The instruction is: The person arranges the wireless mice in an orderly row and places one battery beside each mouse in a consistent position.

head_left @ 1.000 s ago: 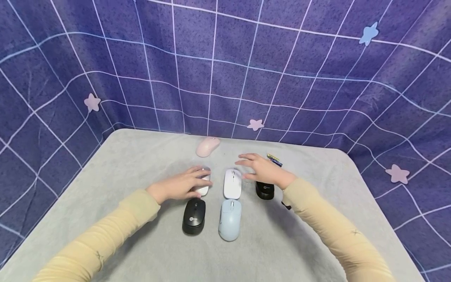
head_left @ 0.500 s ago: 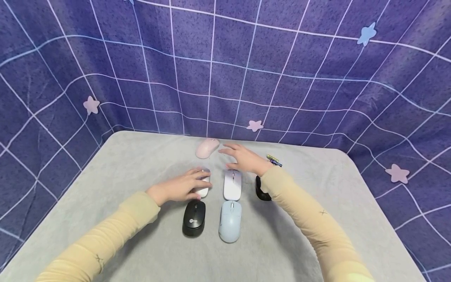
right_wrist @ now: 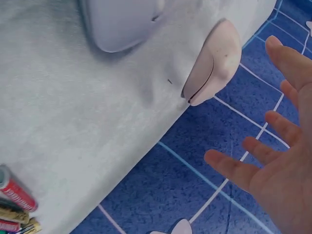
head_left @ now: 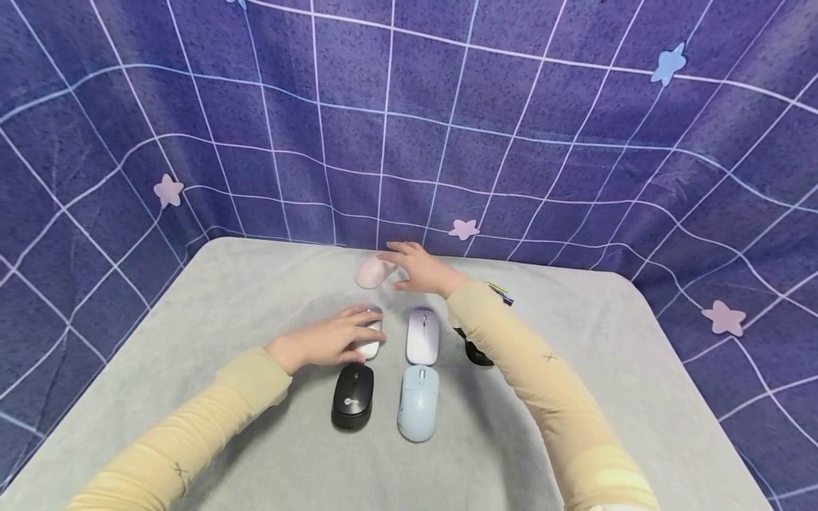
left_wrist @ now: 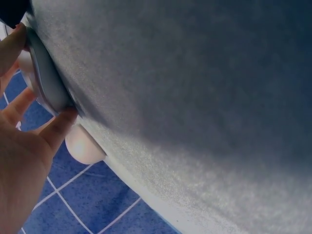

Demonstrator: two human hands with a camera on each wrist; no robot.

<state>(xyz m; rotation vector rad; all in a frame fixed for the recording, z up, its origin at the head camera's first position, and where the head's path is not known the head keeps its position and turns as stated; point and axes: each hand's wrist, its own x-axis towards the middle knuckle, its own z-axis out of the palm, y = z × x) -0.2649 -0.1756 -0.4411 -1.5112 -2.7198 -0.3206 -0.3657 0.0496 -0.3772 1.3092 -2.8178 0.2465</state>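
My left hand (head_left: 326,338) holds a white computer mouse (head_left: 368,348), with the thumb at its near end and fingers at its far end. Most of that mouse is hidden under the hand; its side (left_wrist: 48,73) shows in the left wrist view. Farther back lies a pink mouse (head_left: 371,273). Over its right end, my right hand (head_left: 422,271) reaches with spread fingers and nothing in them. The right wrist view shows a gap between those fingers and the pink mouse (right_wrist: 214,63).
A black mouse (head_left: 353,397) lies just below the left hand. In the middle, a pale lavender mouse (head_left: 423,337) lies behind a light blue one (head_left: 418,404). Under the right sleeve, another black mouse (head_left: 478,355) is partly covered. Several batteries (head_left: 500,292) lie at the back right.
My right hand has moved left and away from me, from beside the pale lavender mouse to the pink mouse. The left hand has stayed on the white mouse.
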